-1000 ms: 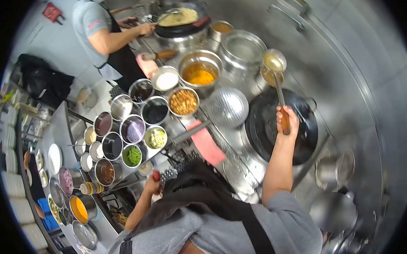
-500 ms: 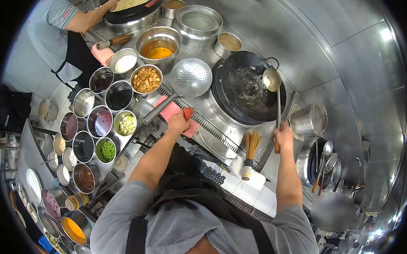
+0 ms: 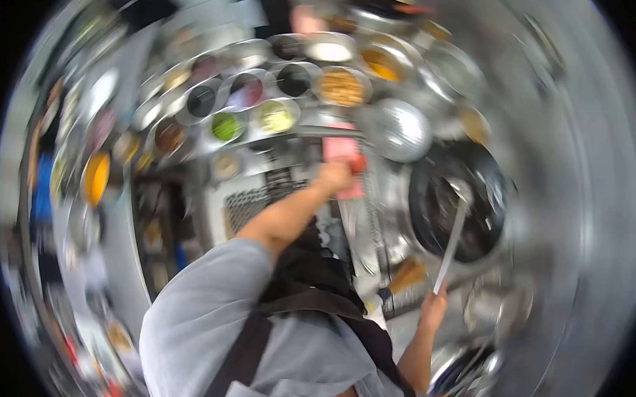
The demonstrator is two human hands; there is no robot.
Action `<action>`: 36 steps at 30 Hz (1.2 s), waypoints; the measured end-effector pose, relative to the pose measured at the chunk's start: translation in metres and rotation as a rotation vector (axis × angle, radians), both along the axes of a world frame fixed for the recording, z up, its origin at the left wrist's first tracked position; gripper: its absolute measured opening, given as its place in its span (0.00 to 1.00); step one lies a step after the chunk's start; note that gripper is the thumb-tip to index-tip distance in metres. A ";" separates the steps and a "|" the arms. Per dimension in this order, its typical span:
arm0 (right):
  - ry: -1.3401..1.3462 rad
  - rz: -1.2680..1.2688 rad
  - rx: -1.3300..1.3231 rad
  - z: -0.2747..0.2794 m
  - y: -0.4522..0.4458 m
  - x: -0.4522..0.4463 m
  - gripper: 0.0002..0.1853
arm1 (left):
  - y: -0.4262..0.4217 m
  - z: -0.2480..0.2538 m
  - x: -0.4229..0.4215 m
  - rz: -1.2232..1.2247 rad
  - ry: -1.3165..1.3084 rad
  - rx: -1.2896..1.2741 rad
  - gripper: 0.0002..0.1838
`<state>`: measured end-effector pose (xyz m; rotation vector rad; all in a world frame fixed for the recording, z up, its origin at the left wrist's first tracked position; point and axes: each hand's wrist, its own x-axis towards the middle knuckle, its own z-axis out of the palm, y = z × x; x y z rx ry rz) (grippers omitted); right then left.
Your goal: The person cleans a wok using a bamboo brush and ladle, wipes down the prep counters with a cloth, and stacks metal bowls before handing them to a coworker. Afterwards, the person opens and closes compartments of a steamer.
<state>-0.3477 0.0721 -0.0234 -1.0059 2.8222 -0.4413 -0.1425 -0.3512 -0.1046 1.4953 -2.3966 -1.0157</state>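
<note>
Fingers of your right hand (image 3: 434, 309) grip the ladle (image 3: 452, 242) outside the wok's (image 3: 435, 209) 6 o'clock rim, probably to avoid heat; its bowl (image 3: 462, 189) sits over the wok, at 3 o'clock in view. Blur hides whether your left hand (image 3: 335, 177) grips the red knob (image 3: 358, 163) beside it.

Kitchen interior, blurred: steel wall (image 3: 605, 201), streaked with pale reflections (image 3: 590, 131), runs along right edge of steel cooking counter (image 3: 390, 236). Black perforated mat (image 3: 248, 206) lies on pale floor (image 3: 215, 207) off counter's left edge. Second grey counter (image 3: 120, 251) stands farther left, blurred shelving (image 3: 25, 272) past its outer edge.
</note>
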 end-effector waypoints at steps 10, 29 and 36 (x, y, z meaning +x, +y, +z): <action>-0.115 -0.100 -0.095 -0.022 -0.079 -0.101 0.23 | 0.120 -0.074 0.120 0.172 -0.058 0.235 0.26; -0.096 -0.191 0.254 0.039 0.000 -0.018 0.31 | 0.316 -0.245 0.004 0.124 0.026 1.266 0.12; -0.048 -0.106 0.219 0.025 0.009 -0.001 0.30 | 0.329 -0.244 -0.007 0.307 0.173 1.492 0.15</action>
